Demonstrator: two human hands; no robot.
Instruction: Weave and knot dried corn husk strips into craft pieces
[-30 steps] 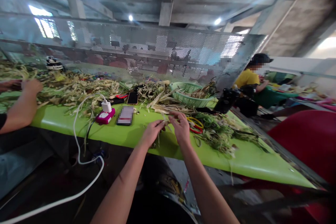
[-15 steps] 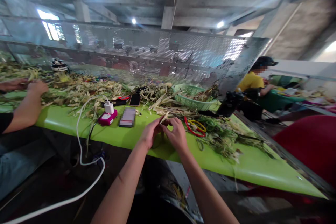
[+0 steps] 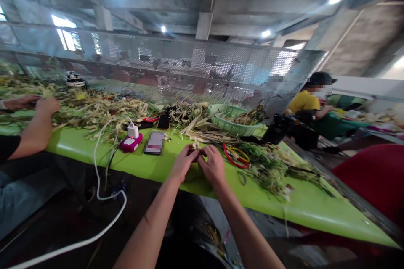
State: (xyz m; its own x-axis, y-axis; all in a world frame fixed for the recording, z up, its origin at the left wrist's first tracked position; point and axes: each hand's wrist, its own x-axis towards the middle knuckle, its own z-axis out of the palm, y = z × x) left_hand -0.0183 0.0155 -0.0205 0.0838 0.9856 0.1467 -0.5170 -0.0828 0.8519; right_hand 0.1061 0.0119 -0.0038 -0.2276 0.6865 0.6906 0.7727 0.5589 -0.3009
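- Phone [image 3: 154,142], between nine and ten o'clock from the hands; magenta block [image 3: 131,143], farther out at nine, white plug upright on top.
- Dried husks [image 3: 192,124], heaped at twelve; green basket [image 3: 233,127], between one and two.
- Red loop [image 3: 228,157], at three, just beside right hand [image 3: 215,164]; green stalks [image 3: 268,172] beyond.
- Tabletop [image 3: 154,169]: near edge at six, beneath the forearms; green surface showing at eight.
- Pale strip [image 3: 196,145], at left hand [image 3: 184,162] fingertips, pinched; right fingers curled alongside, grip hidden, cannot tell.
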